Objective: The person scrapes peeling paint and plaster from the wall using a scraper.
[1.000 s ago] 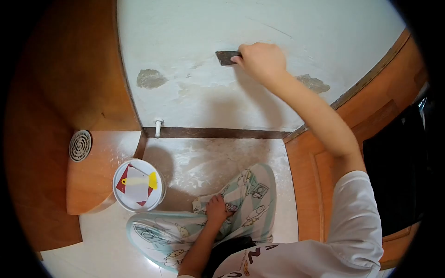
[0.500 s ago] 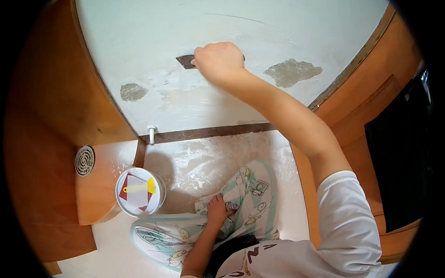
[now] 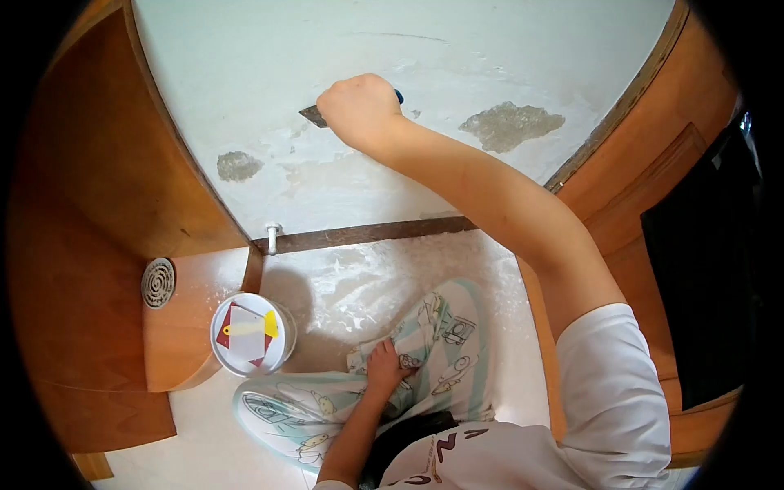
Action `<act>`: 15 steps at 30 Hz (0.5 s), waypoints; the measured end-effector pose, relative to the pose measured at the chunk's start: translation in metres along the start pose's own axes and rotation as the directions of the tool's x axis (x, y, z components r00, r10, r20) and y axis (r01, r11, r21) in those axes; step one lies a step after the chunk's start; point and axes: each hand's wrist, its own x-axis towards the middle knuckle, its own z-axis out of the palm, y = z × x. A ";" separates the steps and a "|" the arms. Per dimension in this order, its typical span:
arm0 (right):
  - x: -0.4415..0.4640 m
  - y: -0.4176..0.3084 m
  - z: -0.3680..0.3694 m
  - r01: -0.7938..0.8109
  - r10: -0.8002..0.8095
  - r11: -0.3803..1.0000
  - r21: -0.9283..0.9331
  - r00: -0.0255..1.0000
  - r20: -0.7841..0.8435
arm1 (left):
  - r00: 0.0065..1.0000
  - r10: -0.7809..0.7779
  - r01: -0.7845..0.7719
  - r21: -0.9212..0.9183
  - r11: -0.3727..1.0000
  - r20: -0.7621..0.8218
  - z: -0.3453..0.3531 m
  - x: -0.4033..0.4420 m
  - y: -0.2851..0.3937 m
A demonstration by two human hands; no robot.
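Note:
My right hand is closed round a putty knife. Its dark metal blade sticks out to the left against the wall, and a bit of blue handle shows past the fist on the right. The white wall has rough grey bare patches, a larger patch to the right of the hand and a smaller patch lower left. Thin scrape marks surround the blade. Down on my lap, my left hand rests on the patterned trousers with fingers laid out, holding nothing.
A white bucket stands at lower left, with flat scrapers on its lid. A short white pipe juts from the wall base. White dust covers the floor. Wooden panels flank the left, and a dark cloth hangs right.
My right hand has shifted slightly left along the wall with the putty knife, and its blue handle end now shows. The view has moved a little. My left hand stays on my lap.

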 end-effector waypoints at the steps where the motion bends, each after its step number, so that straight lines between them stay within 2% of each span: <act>1: 0.001 0.000 0.004 -0.035 0.035 0.998 0.055 0.999 0.000 | 1.000 0.004 -0.004 0.004 1.000 0.004 0.001 0.000 0.000; 3: 0.003 0.002 0.016 -0.100 0.101 0.981 0.164 0.995 0.000 | 1.000 0.007 -0.008 0.011 1.000 0.006 0.002 0.001 -0.002; 6: 0.000 -0.002 0.028 -0.109 0.129 0.972 0.209 0.988 -0.086 | 1.000 0.014 -0.014 -0.004 1.000 0.013 0.006 0.001 -0.006; 9: 0.001 -0.004 0.033 -0.098 0.118 0.981 0.170 0.987 -0.107 | 0.999 0.024 -0.025 -0.015 1.000 -0.049 0.008 -0.001 -0.005; 15: 0.006 -0.005 0.022 0.038 -0.037 0.999 0.006 0.994 -0.099 | 1.000 0.009 -0.008 -0.027 1.000 0.025 0.002 0.002 -0.003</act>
